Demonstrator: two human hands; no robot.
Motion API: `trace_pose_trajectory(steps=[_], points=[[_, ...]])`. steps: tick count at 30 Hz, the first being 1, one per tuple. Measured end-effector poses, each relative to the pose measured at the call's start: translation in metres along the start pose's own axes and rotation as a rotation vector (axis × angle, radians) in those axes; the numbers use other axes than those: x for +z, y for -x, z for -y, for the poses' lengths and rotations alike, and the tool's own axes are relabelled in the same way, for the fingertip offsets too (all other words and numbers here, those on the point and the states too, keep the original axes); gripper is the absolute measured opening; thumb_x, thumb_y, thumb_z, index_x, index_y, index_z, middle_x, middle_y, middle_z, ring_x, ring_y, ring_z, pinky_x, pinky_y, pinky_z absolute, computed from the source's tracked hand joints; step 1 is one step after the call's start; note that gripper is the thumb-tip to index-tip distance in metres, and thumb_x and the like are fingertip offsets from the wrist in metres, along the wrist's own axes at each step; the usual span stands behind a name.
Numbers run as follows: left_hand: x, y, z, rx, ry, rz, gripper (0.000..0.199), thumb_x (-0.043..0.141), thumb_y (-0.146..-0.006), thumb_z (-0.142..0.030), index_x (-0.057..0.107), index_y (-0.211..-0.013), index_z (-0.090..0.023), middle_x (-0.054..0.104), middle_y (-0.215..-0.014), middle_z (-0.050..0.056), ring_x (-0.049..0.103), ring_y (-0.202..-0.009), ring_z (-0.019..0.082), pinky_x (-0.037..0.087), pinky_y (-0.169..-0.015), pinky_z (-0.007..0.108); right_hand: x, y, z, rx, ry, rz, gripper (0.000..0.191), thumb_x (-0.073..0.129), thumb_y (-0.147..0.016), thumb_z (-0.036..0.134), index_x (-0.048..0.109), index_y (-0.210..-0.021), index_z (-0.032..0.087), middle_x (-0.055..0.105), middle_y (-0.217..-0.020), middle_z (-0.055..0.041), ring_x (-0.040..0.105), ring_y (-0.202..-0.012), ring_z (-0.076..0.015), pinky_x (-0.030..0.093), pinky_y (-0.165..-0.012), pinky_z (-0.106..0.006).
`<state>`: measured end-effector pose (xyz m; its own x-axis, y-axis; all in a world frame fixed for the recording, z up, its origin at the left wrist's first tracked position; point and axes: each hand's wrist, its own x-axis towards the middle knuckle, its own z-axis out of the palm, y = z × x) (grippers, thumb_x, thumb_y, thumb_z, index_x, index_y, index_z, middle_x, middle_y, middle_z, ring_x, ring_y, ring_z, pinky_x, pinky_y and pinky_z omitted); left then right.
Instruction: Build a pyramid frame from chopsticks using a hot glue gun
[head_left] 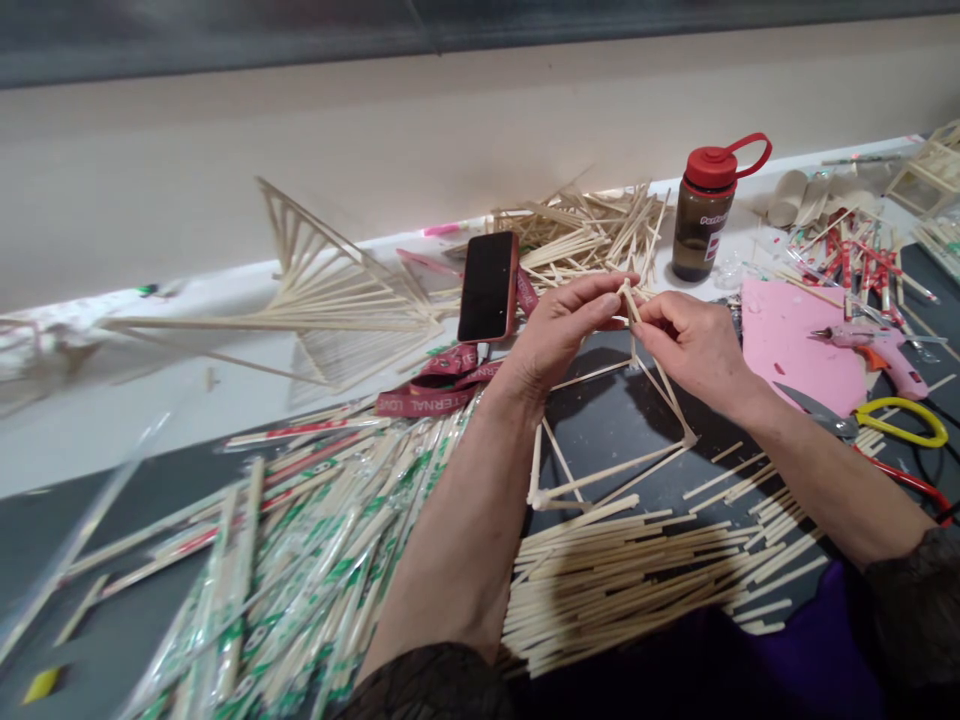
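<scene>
Both hands meet at a top joint of a small frame built from wooden chopsticks (pixel 615 480), which stands on the dark mat. My left hand (pixel 566 320) is closed, its thumb and fingers pinching the joint from the left. From the other side, my right hand (pixel 694 345) grips a chopstick at the same corner between thumb and fingertips. Whitish blobs show at several corners of the frame. Below it, near my body, lies a spread of loose bare chopsticks (pixel 615 575). The fingers partly hide the joint itself.
Wrapped chopsticks (pixel 322 560) cover the left side. A phone (pixel 486 288) leans beside a red lanyard (pixel 431 395). Behind are a fan-shaped stick model (pixel 337 290), a stick pile (pixel 585 235) and a bottle (pixel 701 225). Rightward lie a pink glue gun (pixel 874 345) and yellow-handled scissors (pixel 900 420).
</scene>
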<state>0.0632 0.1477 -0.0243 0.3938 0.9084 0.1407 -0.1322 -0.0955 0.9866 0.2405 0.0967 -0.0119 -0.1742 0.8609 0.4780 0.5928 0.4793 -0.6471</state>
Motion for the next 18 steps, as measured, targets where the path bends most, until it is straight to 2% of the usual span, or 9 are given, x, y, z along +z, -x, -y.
trace_pose_trajectory(steps=[3,11,15,18], points=[[0.0008,-0.0005,0.0001,-0.011,0.000,-0.015,0.051,0.084,-0.070,-0.061,0.082,-0.101,-0.021,0.081,-0.105,0.009,0.075,-0.101,0.025,0.058,-0.087,0.034,-0.0006,-0.0001,-0.0001,-0.009,0.009,0.008,0.015,0.059,-0.089,0.020,0.057,-0.074,0.021,0.064,-0.075,-0.0006,0.054,-0.069,-0.0135,0.044,-0.073,-0.030],[0.0009,-0.0013,0.0012,-0.040,-0.038,-0.038,0.055,0.079,-0.072,-0.069,0.082,-0.100,-0.021,0.081,-0.098,0.006,0.075,-0.097,0.023,0.058,-0.089,0.037,-0.0003,0.0001,-0.0008,-0.009,0.015,0.004,0.016,0.058,-0.089,0.019,0.056,-0.074,0.022,0.064,-0.075,-0.0008,0.053,-0.069,-0.0138,0.044,-0.073,-0.030],[-0.0012,-0.0024,0.0035,0.011,-0.042,-0.032,0.055,0.083,-0.073,-0.059,0.079,-0.116,-0.024,0.080,-0.101,0.006,0.075,-0.094,0.022,0.059,-0.085,0.035,0.0003,0.0005,-0.0008,-0.011,0.025,-0.004,0.016,0.058,-0.089,0.020,0.055,-0.073,0.022,0.064,-0.075,-0.0006,0.054,-0.069,-0.0139,0.044,-0.072,-0.030],[-0.0018,-0.0027,0.0045,0.034,-0.040,-0.043,0.049,0.085,-0.072,-0.050,0.080,-0.114,-0.025,0.081,-0.105,0.007,0.075,-0.096,0.023,0.059,-0.084,0.034,0.0004,0.0009,-0.0010,-0.021,0.015,0.004,0.017,0.057,-0.090,0.021,0.055,-0.073,0.022,0.064,-0.076,-0.0010,0.055,-0.070,-0.0142,0.044,-0.073,-0.030]])
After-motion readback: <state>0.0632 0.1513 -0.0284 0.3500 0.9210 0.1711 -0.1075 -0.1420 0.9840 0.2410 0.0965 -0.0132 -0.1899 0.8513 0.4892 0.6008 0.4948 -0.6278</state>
